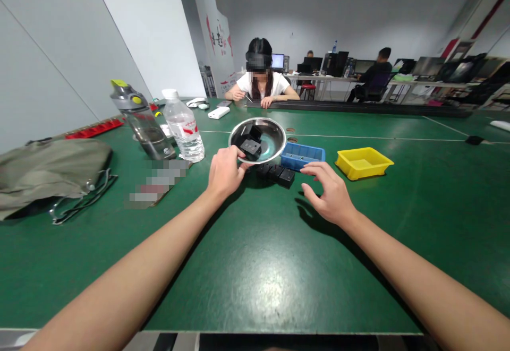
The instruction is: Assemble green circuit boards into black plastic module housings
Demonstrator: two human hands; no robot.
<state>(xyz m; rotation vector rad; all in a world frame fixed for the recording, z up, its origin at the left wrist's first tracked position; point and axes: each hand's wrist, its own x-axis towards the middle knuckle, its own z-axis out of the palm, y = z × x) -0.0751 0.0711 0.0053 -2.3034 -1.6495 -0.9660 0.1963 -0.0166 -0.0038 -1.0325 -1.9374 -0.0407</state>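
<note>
My left hand (228, 171) is closed on the near left rim of a shiny metal bowl (280, 137), its fingertips partly hidden at the edge. Inside the bowl lie black blocks (251, 148). Just below the bowl, a row of several black blocks (283, 176) sits on the green table. My right hand (327, 193) hovers to the right of that row, thumb and fingers apart, with nothing in it. Behind its fingertips stands a blue tray (303, 164) with small dividers or contents I cannot make out. Farther right is a yellow tray (364, 170).
On the left stand a grey sports bottle (145, 128) and a clear water bottle (183, 133), near an olive bag (56, 168) with cords. A white box-like device (219, 112) lies farther back. Across the table sits a person (261, 83) wearing a headset.
</note>
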